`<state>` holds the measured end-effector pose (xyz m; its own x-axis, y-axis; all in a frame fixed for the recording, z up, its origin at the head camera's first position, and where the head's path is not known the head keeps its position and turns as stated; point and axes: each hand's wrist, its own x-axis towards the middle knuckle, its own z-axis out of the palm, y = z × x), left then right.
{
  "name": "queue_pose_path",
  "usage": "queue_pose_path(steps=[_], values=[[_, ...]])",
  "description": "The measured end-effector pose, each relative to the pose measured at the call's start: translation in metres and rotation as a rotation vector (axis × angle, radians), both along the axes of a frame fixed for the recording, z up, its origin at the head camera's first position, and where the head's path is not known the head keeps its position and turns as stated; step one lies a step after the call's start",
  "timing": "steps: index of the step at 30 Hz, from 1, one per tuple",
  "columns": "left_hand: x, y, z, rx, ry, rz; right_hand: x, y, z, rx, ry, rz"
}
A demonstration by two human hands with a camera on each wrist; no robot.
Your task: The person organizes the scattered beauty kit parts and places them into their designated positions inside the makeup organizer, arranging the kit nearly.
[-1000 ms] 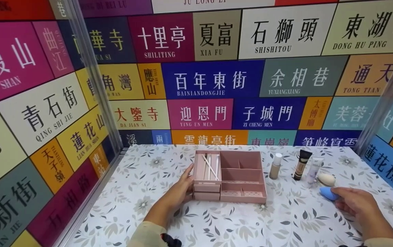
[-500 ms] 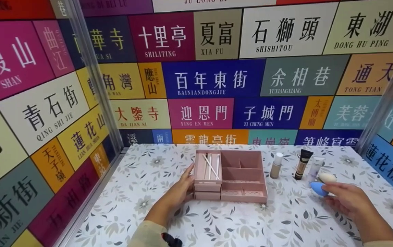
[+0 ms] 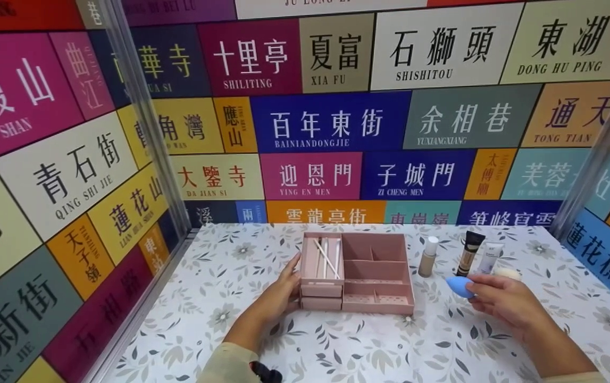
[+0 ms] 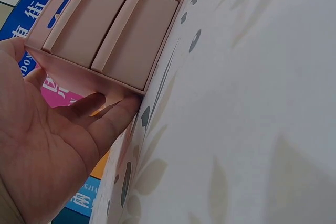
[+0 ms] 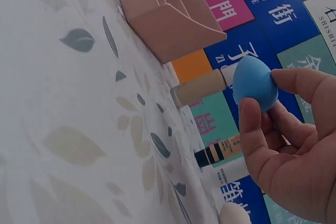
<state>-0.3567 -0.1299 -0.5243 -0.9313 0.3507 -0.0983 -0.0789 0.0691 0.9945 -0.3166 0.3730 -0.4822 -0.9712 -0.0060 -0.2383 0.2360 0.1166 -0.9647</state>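
A blue egg-shaped makeup sponge (image 5: 255,83) is pinched between the thumb and fingertips of my right hand (image 3: 504,300). In the head view this sponge (image 3: 459,287) is held above the table, right of the pink desk organizer (image 3: 378,307). The organizer has divided compartments on its right and a section with two small drawers (image 4: 137,38) on its left. Thin white sticks (image 3: 327,258) lie on top of the drawer section. My left hand (image 3: 278,295) rests against the organizer's left side, its fingers fairly straight and touching the wall near the drawer fronts.
Right of the organizer stand a foundation bottle (image 3: 428,258) with a white cap, a black-and-tan tube (image 3: 468,254) and a pale tube (image 3: 490,258). A cream sponge (image 3: 508,274) sits partly behind my right hand. Sign-covered walls border the floral tabletop (image 3: 379,351).
My right hand has carried the blue makeup sponge leftward, from beside the cream sponge toward the organizer. The left hand and the organizer have stayed in place.
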Motion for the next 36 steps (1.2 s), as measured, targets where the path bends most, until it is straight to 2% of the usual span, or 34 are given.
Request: queue_pose_path(steps=[5,16,25,36], values=[[0.001,0.000,0.000,0.001,-0.002,0.000,0.002,-0.020,0.002,0.052,0.046,0.030],[0.001,0.000,0.004,-0.002,-0.015,0.004,0.002,-0.048,0.002,0.057,0.080,0.063],[0.001,0.002,0.004,-0.002,-0.011,0.008,-0.004,-0.091,0.007,0.055,0.176,0.116],[-0.001,0.001,0.004,-0.025,-0.025,0.014,-0.012,-0.125,0.008,0.009,0.175,0.137]])
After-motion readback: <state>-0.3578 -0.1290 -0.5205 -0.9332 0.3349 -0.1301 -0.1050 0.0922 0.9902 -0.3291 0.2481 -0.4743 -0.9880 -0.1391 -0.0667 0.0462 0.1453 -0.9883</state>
